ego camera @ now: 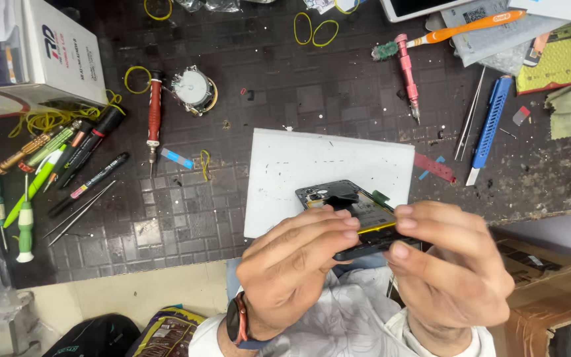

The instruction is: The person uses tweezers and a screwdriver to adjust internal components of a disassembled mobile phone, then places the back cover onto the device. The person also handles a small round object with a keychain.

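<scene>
1. Black phone (355,211), back cover off, held just in front of white sheet (328,175) on the desk (285,86).
2. Left hand (295,264) grips its near-left edge.
3. Right hand (447,264) pinches its right end.
4. Red screwdriver (154,116) well left of sheet.

Your opened smartphone (355,211): back cover off, black frame, yellow-edged battery and dark boards exposed. Tilted, lifted off the bench, above the white mat's near edge.
</scene>
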